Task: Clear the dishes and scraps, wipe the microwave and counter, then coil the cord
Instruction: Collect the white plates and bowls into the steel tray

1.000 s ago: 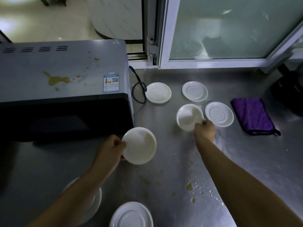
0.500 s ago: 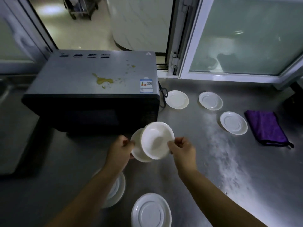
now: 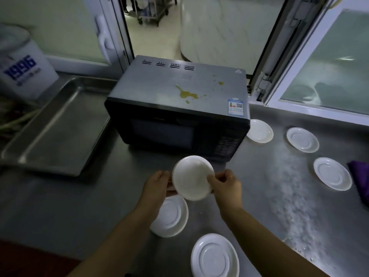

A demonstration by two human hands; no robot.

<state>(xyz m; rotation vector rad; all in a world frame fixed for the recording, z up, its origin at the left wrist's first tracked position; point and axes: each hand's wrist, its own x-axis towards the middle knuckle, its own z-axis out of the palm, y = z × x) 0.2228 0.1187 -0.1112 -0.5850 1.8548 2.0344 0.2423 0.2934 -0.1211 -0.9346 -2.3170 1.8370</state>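
White bowl [image 3: 192, 177] held above counter [image 3: 99, 206], before microwave [image 3: 179, 108]; left hand [image 3: 157, 185] grips left rim, right hand [image 3: 226, 185] pinches right rim. Bucket [image 3: 24, 72] reads "1996". Microwave sticker [image 3: 235, 107] unreadable.

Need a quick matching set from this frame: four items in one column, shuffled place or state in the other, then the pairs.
Items:
1. held dish
2. yellow spill
3. purple cloth
4. metal tray

Places/states:
A. left of the microwave
B. gripped by left hand and right hand
C. right edge of the counter
D. on the microwave top

Pairs: 1-B, 2-D, 3-C, 4-A
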